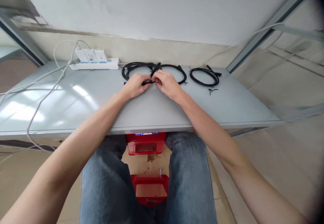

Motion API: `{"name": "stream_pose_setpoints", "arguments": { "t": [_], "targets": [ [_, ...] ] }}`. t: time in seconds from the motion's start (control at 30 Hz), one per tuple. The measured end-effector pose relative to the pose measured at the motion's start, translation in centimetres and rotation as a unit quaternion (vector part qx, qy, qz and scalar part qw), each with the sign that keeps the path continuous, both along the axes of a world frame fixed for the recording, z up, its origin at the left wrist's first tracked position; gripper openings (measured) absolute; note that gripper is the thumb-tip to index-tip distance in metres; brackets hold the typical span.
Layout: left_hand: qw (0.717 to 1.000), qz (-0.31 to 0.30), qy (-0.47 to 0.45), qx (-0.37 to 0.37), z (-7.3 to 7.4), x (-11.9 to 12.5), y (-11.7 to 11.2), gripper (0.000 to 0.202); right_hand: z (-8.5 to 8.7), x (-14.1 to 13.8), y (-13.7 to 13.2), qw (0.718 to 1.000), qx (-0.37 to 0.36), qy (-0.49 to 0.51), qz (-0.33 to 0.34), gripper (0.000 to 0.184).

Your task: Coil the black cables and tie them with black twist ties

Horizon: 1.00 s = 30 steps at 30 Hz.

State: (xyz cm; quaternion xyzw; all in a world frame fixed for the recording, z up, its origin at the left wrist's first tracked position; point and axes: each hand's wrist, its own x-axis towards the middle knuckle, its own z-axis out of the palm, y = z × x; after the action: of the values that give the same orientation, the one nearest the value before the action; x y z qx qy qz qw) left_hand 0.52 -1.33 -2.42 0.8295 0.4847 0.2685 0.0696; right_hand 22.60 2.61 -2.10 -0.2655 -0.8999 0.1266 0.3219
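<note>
Both hands meet over a coiled black cable (134,64) on the grey tabletop. My left hand (136,85) is closed round part of this coil, near a cable end that shows at its left. Right beside it, my right hand (165,82) pinches at the coil; a thin dark tie seems to lie between the fingertips, too small to make out fully. Behind my right hand lies a second coiled black cable (184,75). Farther right rests another coiled black cable (204,84) with its plugs at the upper right. Small black twist ties (212,90) lie in front of it.
A white power strip (112,63) with several white adapters (88,55) stands at the back left. Loose white cords (48,94) run over the table's left side and front edge. Metal posts (246,31) rise at both ends. Red stools (145,146) show below, between my legs.
</note>
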Motion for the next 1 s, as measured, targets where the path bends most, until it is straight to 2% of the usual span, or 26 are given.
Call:
{"name": "stream_pose_setpoints", "arguments": {
  "t": [0.33, 0.57, 0.8, 1.0],
  "targets": [
    [1.000, 0.018, -0.004, 0.017, 0.4, 0.2, -0.6, 0.028, -0.3, 0.1, 0.0, 0.999, 0.050, 0.013, -0.003, 0.028],
    [1.000, 0.019, 0.013, 0.021, 0.4, 0.0, -0.5, 0.033, -0.1, 0.3, 0.3, 0.999, 0.046, 0.007, -0.004, 0.022],
    [1.000, 0.000, 0.011, 0.026, 0.3, -0.1, -0.3, 0.035, -0.3, 0.3, 0.8, 0.999, 0.045, 0.003, -0.001, 0.027],
    [1.000, 0.002, 0.005, 0.023, 0.2, 0.1, -0.2, 0.036, -0.3, 0.3, 0.8, 0.999, 0.044, -0.011, -0.020, 0.023]
  ]
}}
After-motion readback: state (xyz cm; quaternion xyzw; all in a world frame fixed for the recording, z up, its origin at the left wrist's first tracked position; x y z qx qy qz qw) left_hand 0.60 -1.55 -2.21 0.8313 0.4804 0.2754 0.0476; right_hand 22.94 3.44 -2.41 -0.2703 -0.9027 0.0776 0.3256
